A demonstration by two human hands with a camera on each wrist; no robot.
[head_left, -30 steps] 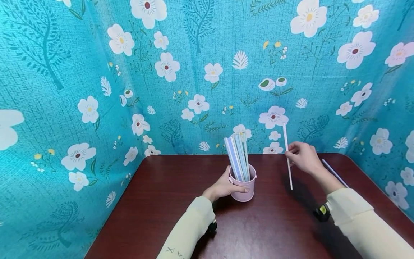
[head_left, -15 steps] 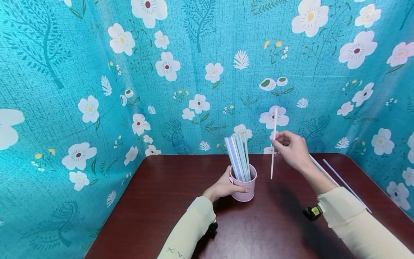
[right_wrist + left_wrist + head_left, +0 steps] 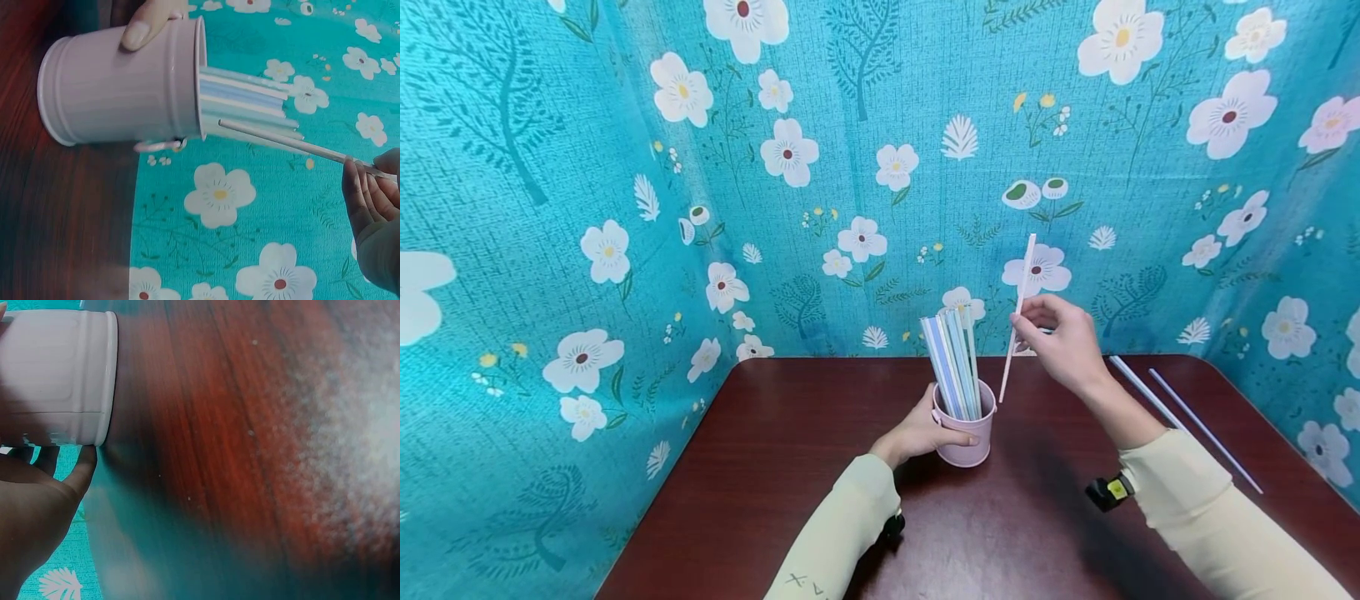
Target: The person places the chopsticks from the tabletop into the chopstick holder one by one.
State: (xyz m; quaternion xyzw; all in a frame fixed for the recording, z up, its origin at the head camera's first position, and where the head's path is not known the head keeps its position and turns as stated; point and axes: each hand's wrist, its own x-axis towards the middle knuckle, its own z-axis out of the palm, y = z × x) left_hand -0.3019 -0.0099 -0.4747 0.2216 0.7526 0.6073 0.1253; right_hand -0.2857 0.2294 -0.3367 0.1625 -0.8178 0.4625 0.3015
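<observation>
A small pink bucket point(image 3: 967, 454) stands upright on the table, holding a bundle of blue, white and pale green straws point(image 3: 953, 358) that lean left. My left hand point(image 3: 919, 431) grips the bucket from its left side, thumb across the front; the far fingers are hidden behind it. To the right and higher, my right hand point(image 3: 1063, 340) pinches a pale pink straw point(image 3: 1026, 271) near its middle. In the right wrist view, the lower tip of this straw is just outside the bucket's rim point(image 3: 200, 81), overlapping the edge of the bundle.
Two straws lie on the dark red-brown table point(image 3: 805, 450) at the right: a pale blue straw point(image 3: 1142, 389), partly behind the right forearm, and a blue-violet straw point(image 3: 1206, 431). A turquoise flowered curtain point(image 3: 850, 167) rises behind the table.
My right hand has moved left and slightly up with the pink straw, bringing it near the bucket. The two straws on the table show more fully. The left hand and bucket have stayed still.
</observation>
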